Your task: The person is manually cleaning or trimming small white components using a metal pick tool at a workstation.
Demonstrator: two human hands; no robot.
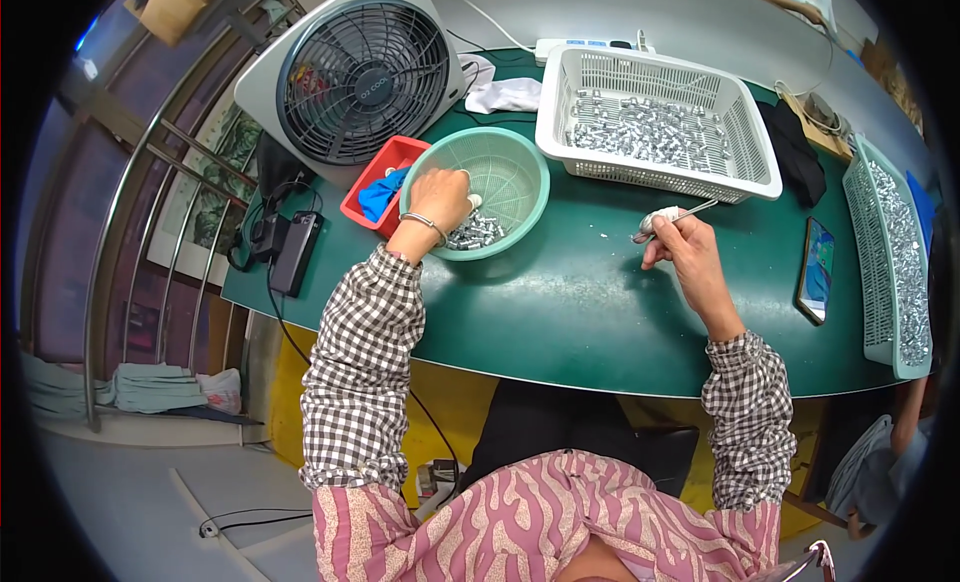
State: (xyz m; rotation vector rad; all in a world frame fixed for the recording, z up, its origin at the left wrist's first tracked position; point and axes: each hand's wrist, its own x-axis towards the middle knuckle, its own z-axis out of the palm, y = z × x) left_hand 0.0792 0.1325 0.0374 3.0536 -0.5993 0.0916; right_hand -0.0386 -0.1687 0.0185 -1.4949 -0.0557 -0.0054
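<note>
My left hand (440,200) is inside a round green plastic basket (530,207), its fingers curled down over small silver metal parts (474,234) at the near side. A white cover shows on a fingertip; whatever the fingers pinch is hidden. Over the table to the right, my right hand (690,262) is closed around a thin metal tool (697,210), with its slim end sticking out past the index finger. White wrapping (660,219) covers a fingertip of that hand. The tool's other end is too small to make out.
A white basket (660,178) of silver parts stands at the back; a pale green basket (878,312) of parts is far right. Nearby are a phone (816,272), a red bin (362,192) with blue cloth, a fan (365,82) and a black power adapter (297,254).
</note>
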